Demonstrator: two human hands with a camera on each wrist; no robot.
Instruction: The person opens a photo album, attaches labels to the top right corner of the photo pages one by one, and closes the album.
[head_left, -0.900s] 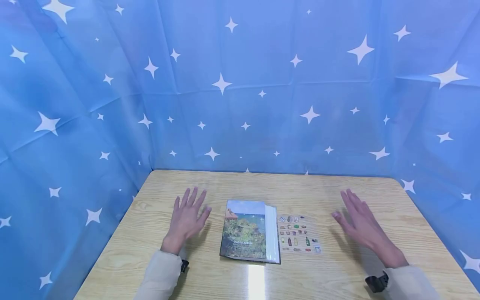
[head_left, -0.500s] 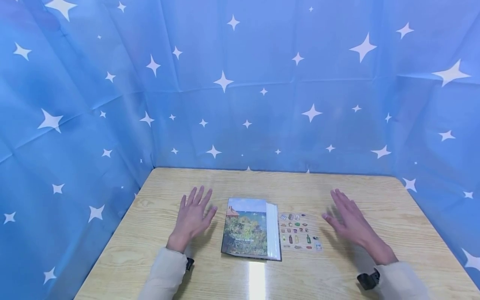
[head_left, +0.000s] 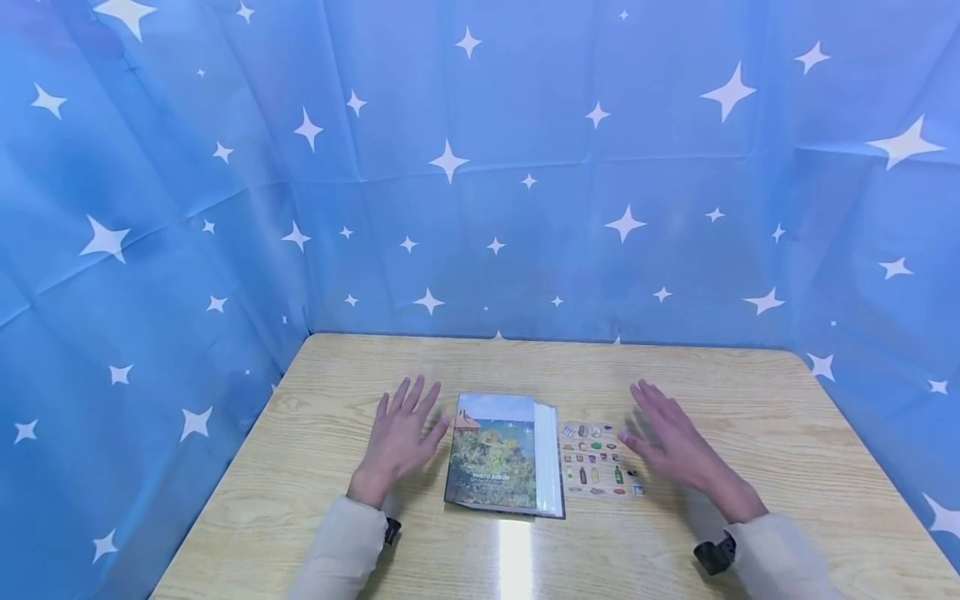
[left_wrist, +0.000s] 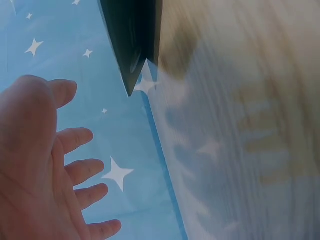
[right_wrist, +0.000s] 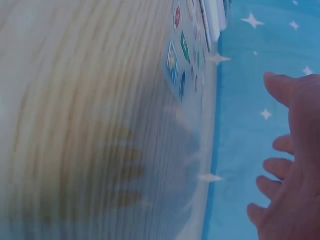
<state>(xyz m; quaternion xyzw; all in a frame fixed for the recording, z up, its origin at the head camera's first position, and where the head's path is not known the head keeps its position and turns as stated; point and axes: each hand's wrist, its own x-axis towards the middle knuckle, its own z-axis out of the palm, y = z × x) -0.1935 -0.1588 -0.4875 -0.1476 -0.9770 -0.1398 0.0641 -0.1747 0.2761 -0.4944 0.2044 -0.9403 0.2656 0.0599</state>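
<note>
A photo album [head_left: 491,454] with a painted seaside garden on its cover lies on the wooden table, its white page edges showing on the right. Beside it lies a clear sticker sheet [head_left: 596,475] printed with small bottles and food pictures. My left hand [head_left: 397,442] hovers just left of the album, fingers spread and holding nothing. In the left wrist view the album's dark cover edge [left_wrist: 120,45] stands beyond the thumb. My right hand [head_left: 678,446], also holding nothing, is over the sheet's right edge with its fingers extended. The sticker sheet [right_wrist: 185,55] shows beyond it in the right wrist view.
The light wooden table [head_left: 600,558] has rounded far corners and a bright glare patch in front of the album. A blue curtain [head_left: 540,275] with white stars hangs behind the table and along both sides.
Both hands have moved inward: the left one rightward to near the album, the right one leftward to the sticker sheet. The album and sheet lie as before; the head view has shifted slightly.
</note>
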